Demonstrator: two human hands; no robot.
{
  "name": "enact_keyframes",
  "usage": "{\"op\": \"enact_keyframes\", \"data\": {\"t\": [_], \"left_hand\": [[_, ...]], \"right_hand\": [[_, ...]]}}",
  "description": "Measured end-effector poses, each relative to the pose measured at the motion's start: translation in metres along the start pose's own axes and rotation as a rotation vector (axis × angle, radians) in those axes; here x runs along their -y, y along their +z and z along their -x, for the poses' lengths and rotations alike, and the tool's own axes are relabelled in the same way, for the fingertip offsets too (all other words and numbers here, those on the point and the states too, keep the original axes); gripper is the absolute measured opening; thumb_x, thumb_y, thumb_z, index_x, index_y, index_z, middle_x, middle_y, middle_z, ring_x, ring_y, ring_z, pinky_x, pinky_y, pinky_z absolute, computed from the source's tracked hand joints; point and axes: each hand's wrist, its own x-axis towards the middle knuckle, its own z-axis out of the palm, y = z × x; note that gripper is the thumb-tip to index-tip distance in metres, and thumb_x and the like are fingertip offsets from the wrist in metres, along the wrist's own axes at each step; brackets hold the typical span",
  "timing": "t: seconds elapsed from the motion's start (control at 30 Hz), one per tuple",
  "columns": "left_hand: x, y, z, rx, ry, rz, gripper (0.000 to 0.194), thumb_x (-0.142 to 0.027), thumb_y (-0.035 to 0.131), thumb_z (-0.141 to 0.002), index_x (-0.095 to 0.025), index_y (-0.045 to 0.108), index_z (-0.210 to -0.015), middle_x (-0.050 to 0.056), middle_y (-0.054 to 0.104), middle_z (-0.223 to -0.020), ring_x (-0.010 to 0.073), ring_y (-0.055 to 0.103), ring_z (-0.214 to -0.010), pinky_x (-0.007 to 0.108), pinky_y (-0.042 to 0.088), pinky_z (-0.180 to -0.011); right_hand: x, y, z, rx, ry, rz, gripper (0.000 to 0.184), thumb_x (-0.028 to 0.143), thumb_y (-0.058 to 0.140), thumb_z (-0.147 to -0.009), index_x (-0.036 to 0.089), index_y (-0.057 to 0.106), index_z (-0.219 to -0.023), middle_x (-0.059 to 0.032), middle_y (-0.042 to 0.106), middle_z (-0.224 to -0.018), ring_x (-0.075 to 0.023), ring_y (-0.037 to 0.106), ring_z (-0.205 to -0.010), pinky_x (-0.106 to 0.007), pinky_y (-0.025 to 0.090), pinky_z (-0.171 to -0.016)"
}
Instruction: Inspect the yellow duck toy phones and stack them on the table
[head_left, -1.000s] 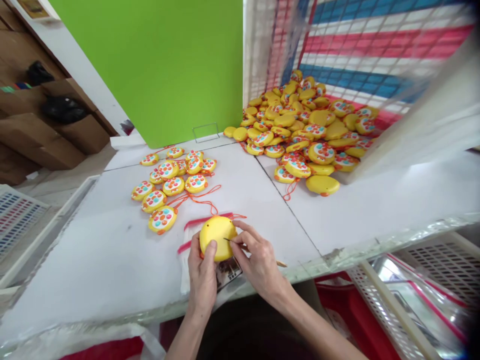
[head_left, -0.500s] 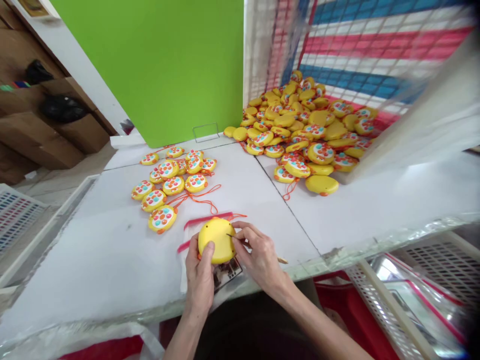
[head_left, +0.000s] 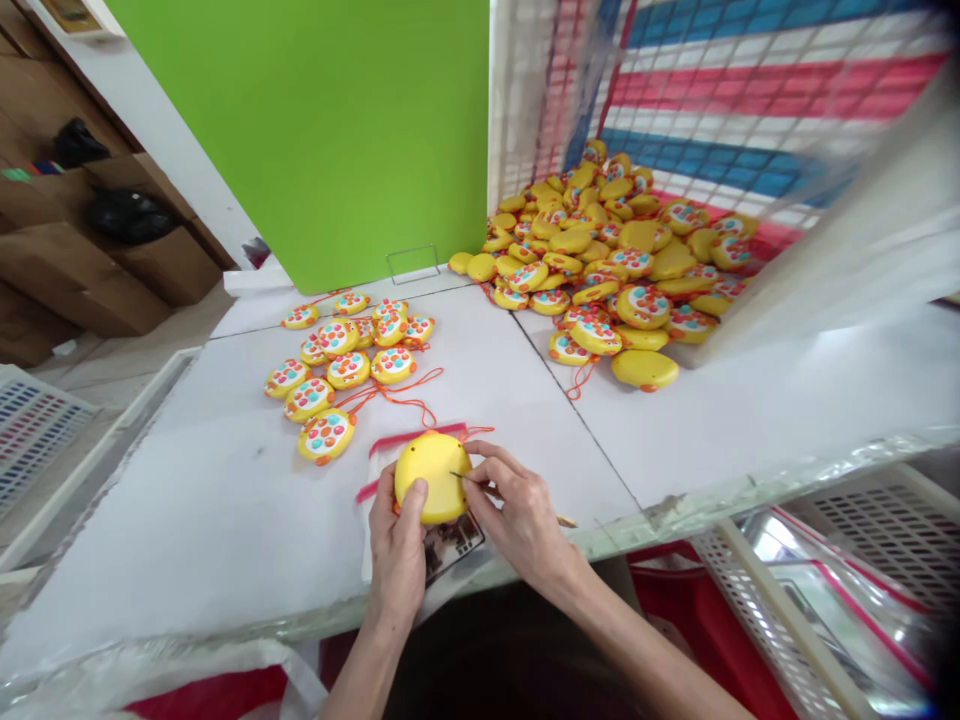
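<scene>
My left hand (head_left: 399, 555) is closed around the left side of a yellow toy (head_left: 435, 475), thumb on its plain back, which faces up and has small dark holes near the edge. My right hand (head_left: 521, 505) pinches a thin paintbrush-like tool (head_left: 489, 490). Its dark slim tip rests at or just over the toy's back; I cannot tell whether it touches. The tool's pale end (head_left: 567, 521) sticks out behind my right hand. Beneath the toy lies a flat plastic pouch (head_left: 375, 462) with pink edging and a dark printed picture. An orange cord (head_left: 478, 431) shows beyond the toy.
Several yellow toys with coloured dots (head_left: 327, 436) lie face up to the left, orange cords trailing. A large heap of similar toys (head_left: 592, 250) sits at back right against a mesh. A green panel (head_left: 322, 130) stands behind the white table (head_left: 225, 480). White baskets (head_left: 757, 600) are below right.
The tool's tip and the toy have shifted very slightly to the left. Both hands keep the same grip, and the other toys lie as before.
</scene>
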Motion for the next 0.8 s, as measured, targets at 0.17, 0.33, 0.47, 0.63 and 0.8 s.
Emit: {"op": "enact_keyframes", "data": {"t": [0.17,0.33,0.47,0.63,0.8], "left_hand": [[0.0025,-0.0020,-0.0019,-0.004,-0.018,-0.013,0.035,-0.040,0.060,-0.075,-0.020,0.054,-0.103,0.001,0.061,-0.083,0.0146,0.057,-0.071,0.022,0.048,-0.060],[0.0064,-0.0055,-0.0016,-0.040,0.018,-0.077,0.040,-0.041,0.059,-0.074,-0.020,0.055,-0.107,0.002,0.062,-0.087,0.0155,0.059,-0.073,0.023,0.048,-0.061],[0.0070,-0.0072,-0.0013,-0.027,0.026,-0.100,0.041,-0.041,0.058,-0.074,-0.019,0.056,-0.108,0.003,0.064,-0.086,0.0155,0.060,-0.072,0.023,0.048,-0.063],[0.0056,-0.0062,-0.0010,-0.036,0.043,-0.100,0.041,-0.041,0.058,-0.074,-0.018,0.056,-0.108,0.003,0.063,-0.086,0.0156,0.060,-0.072,0.023,0.049,-0.061],[0.0044,-0.0058,-0.0013,-0.026,0.040,-0.100,0.039,-0.041,0.058,-0.074,-0.018,0.056,-0.106,0.002,0.062,-0.083,0.0148,0.059,-0.070,0.023,0.049,-0.061]], "right_hand": [[0.0010,-0.0003,0.0008,-0.008,0.002,0.000,0.012,0.012,0.047,-0.080,0.019,0.053,-0.072,-0.0092,0.064,-0.102,-0.0150,0.064,-0.077,-0.022,0.049,-0.060],[0.0015,0.0004,0.0027,0.021,0.020,-0.002,0.012,0.012,0.048,-0.080,0.019,0.053,-0.071,-0.0083,0.062,-0.109,-0.0131,0.064,-0.073,-0.022,0.049,-0.062],[0.0002,0.0014,0.0024,-0.003,0.007,-0.002,0.012,0.012,0.047,-0.079,0.019,0.053,-0.071,-0.0087,0.064,-0.104,-0.0141,0.064,-0.075,-0.021,0.049,-0.059],[0.0007,0.0028,0.0033,0.015,0.022,-0.006,0.012,0.012,0.048,-0.079,0.019,0.054,-0.071,-0.0089,0.063,-0.108,-0.0133,0.064,-0.073,-0.021,0.050,-0.058],[-0.0008,0.0045,0.0031,0.005,0.019,-0.024,0.012,0.013,0.048,-0.080,0.019,0.054,-0.071,-0.0085,0.063,-0.105,-0.0136,0.064,-0.074,-0.023,0.051,-0.063]]}}
